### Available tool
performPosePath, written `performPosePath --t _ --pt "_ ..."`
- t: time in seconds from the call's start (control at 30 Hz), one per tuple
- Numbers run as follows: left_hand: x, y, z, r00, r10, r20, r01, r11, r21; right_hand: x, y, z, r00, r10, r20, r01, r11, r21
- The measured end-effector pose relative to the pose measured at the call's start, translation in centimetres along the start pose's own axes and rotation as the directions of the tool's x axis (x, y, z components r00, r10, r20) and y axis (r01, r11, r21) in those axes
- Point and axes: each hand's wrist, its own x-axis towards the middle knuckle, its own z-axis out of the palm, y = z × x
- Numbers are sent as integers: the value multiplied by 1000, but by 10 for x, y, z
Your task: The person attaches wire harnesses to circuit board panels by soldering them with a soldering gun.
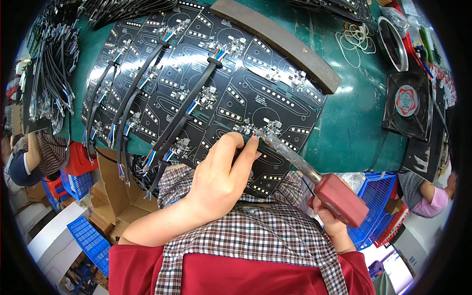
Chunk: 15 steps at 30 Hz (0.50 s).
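Observation:
My left hand [216,182] is closed, its thumb and fingers pinched together over a black circuit board [263,110] on the bench. Specks of coloured wire show at the fingertips, beside the board's small silvery parts; the rest of that wire is hidden under the hand. In my right hand [332,219] is a soldering gun [341,199] with a red handle. Its long grey metal barrel points up and left, and the tip meets the board right by my left fingertips. Black cables [184,108] with coloured wire ends lie across the boards to the left.
A curved dark metal bar [280,42] lies across the far boards on the green bench [344,140]. Bundled black cables [51,73] lie at far left. A fan [407,105], a ring [392,43] and loose pale cord [356,39] are at right. Blue crates [376,206] stand below.

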Motion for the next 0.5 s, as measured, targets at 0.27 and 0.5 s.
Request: performPosePath --t 0.27,0.5 --pt "-1 1 1 1000 17 7 -17 1000 24 -11 11 -3 996 -11 90 28 981 -192" --pt "0 1 -1 1000 10 16 -10 999 43 18 -11 -4 960 -266 89 280 916 -287"
